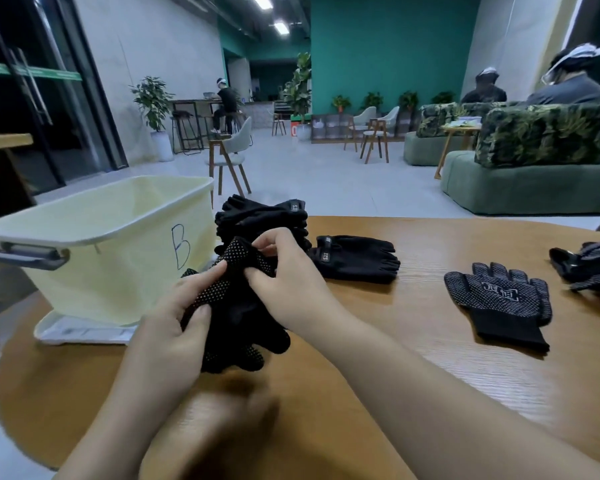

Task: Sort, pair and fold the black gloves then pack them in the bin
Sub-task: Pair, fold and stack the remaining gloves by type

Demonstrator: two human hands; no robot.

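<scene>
We hold a dotted black glove [236, 306] above the desk [395, 375], just right of the pale yellow bin [111, 244]: our left hand [174, 327] has its grip curled round the glove's lower part, our right hand [284, 278] pinches its upper edge. Behind it rises a stack of black gloves [264, 220], with a fingerless pair [357, 258] and a flat dotted glove [499, 299] farther right.
</scene>
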